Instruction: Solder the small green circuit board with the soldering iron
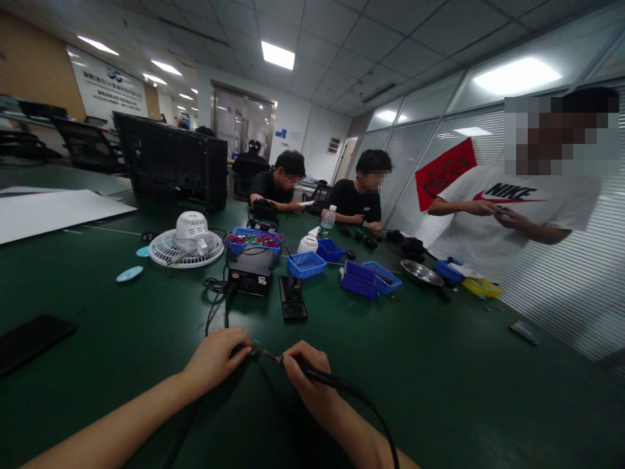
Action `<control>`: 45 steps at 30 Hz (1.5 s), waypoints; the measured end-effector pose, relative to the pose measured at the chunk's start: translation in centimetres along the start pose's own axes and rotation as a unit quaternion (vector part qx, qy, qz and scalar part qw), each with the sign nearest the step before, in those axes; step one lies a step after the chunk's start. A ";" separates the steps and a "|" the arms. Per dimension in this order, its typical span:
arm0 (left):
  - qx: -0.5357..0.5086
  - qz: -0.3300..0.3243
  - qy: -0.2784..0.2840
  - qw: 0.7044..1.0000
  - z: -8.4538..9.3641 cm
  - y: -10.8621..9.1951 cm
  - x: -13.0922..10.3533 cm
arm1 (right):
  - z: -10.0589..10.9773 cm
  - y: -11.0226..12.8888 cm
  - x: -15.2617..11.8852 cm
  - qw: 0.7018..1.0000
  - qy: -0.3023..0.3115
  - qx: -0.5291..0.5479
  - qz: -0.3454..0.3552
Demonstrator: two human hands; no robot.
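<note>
Left hand's (222, 352) grip pinches the green board (256, 346) from 9 o'clock, right hand's (308, 374) pinches the soldering iron (319, 375) from 4 o'clock; I'd brace both, skin clear of the tip (268, 354).

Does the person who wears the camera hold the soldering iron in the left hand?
No, the right hand grips the soldering iron, while the left hand is at the small green board.

The green piece (256, 345) in the left hand (221, 354) is too small to identify. The left edge crops a black slab (36, 339).
</note>
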State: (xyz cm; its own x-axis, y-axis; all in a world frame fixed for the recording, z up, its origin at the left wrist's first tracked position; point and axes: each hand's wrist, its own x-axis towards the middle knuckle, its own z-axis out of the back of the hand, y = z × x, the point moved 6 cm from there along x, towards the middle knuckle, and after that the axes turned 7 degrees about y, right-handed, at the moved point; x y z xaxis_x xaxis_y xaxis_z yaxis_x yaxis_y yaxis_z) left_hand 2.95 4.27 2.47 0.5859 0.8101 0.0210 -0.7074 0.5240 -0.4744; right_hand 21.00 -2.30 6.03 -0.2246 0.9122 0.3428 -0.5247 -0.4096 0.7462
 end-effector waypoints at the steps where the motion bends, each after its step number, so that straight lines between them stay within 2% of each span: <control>1: -0.001 -0.004 -0.001 1.000 -0.1 0.0 0.0 | 0.0 0.0 0.0 1.000 0.002 -0.002 -0.003; 7: 0.008 -0.006 -0.006 1.000 -0.3 0.3 0.0 | 0.0 0.7 0.1 1.000 0.001 -0.024 -0.010; 17: -0.003 0.007 -0.010 1.000 -0.3 0.4 0.0 | -0.3 1.1 -0.1 0.997 -0.008 -0.053 0.064; 31: 0.001 0.018 -0.005 1.000 -0.3 0.4 -0.1 | -0.1 1.7 -0.1 0.997 -0.015 -0.043 0.055; 45: 0.003 0.006 -0.009 1.000 -0.7 0.8 0.0 | -0.4 1.4 -0.2 0.996 -0.017 -0.045 0.077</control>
State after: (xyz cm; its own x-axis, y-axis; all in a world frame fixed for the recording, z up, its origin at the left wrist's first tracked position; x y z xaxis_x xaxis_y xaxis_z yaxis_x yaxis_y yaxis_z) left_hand 2.68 4.52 1.42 0.5702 0.8209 0.0314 -0.7164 0.5156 -0.4700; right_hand 20.00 -3.03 6.83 -0.2808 0.8371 0.4695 -0.5574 -0.5404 0.6303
